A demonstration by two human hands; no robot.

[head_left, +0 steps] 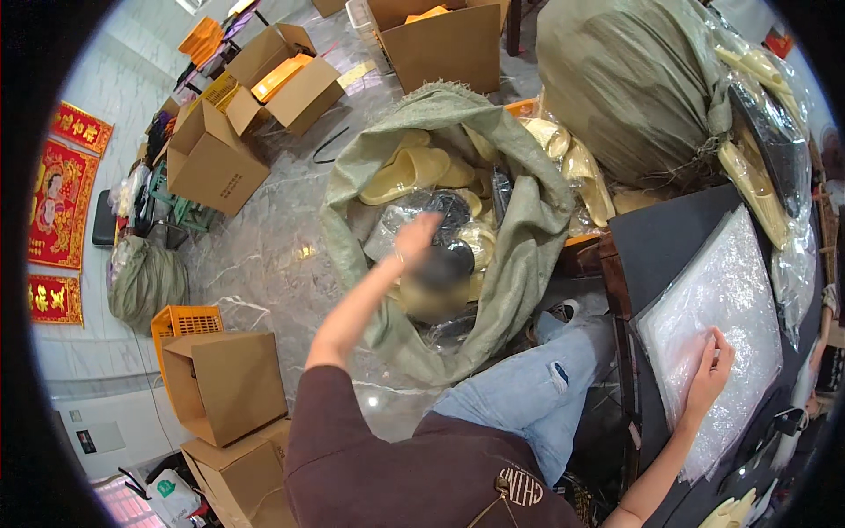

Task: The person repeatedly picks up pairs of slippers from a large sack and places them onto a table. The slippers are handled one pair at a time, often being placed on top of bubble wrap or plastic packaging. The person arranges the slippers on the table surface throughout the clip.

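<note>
A large grey-green woven sack (519, 273) stands on the floor in front of me with its mouth rolled wide. Inside lie cream-yellow slippers (407, 173) and black slippers (451, 211), many in clear plastic. My left hand (418, 236) reaches into the sack over the black ones. Its fingers are bunched, and what they grip is hidden. To my right, a stack of clear plastic bags (704, 299) lies on a dark tabletop (647, 233). My right hand (709, 374) rests on that stack with its fingers stretched out.
A full, bulging sack (625, 88) stands at the far right, beside bagged slippers (759, 176). Cardboard boxes (216, 158) sit at the far left, with another box (444, 48) at the back. More boxes (233, 387) and an orange crate (189, 321) stand at near left.
</note>
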